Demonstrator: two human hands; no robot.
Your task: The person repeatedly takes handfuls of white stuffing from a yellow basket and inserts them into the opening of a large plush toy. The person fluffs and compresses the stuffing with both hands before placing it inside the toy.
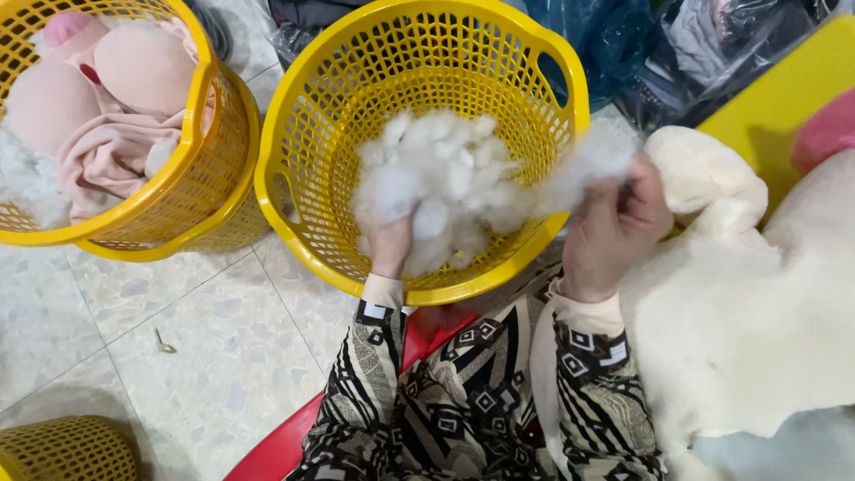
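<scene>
Left hand point(389, 242) is buried in the white stuffing point(436, 183) inside the yellow basket point(294, 134), clenched on a clump; right hand point(614, 223) pinches a wisp just beside the cream plush toy point(739, 303). Risk — the wisp is thin and stretched, so it could tear or drift onto the floor point(134, 347).

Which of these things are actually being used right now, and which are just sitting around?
In use: left hand, right hand, white stuffing, yellow basket, cream plush toy.

Lying about: second basket of pink toys, plastic bags, floor scrap.

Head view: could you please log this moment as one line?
left hand: in white stuffing, yellow basket | right hand: pulling stuffing tuft toward cream plush toy
</scene>
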